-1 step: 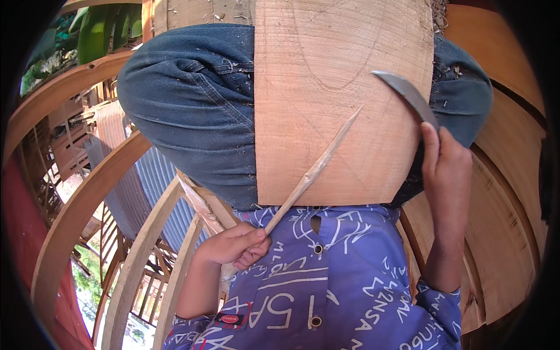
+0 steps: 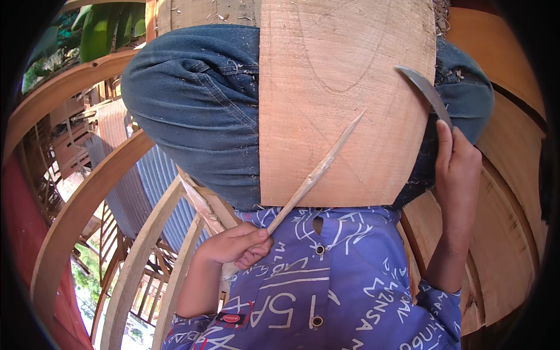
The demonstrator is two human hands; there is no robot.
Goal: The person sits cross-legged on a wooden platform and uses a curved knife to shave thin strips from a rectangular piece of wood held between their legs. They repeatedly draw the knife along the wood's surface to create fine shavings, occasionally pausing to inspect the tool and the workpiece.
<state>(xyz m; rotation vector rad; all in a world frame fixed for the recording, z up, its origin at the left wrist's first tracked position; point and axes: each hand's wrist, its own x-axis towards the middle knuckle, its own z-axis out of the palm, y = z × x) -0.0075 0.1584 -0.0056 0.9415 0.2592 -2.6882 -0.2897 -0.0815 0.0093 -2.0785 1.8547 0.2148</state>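
Observation:
My left hand point(image 2: 236, 246) is closed round the thick end of a pale whittled stick point(image 2: 319, 168), in front of my shirt. The stick slants up to the right and tapers to a sharp point over the wide wooden board point(image 2: 303, 131) across my lap. In my right hand point(image 2: 458, 157) is a curved knife point(image 2: 430, 92), its grey blade pointing up and left with the thumb laid along its base. The blade is beside the board's right edge, apart from the stick. My fingers hide the knife's handle.
My bent knees in blue jeans point(image 2: 192, 111) flank the board, which bears a pencilled curve. Curved wooden slats point(image 2: 87, 210) stand on the left, with corrugated sheets point(image 2: 163, 175) beyond. Wide wooden planks point(image 2: 496, 251) lie on the right. Wood shavings dot the surface at the top.
My right hand and the knife have shifted a little to the right, away from the stick. My left hand and the stick have hardly moved.

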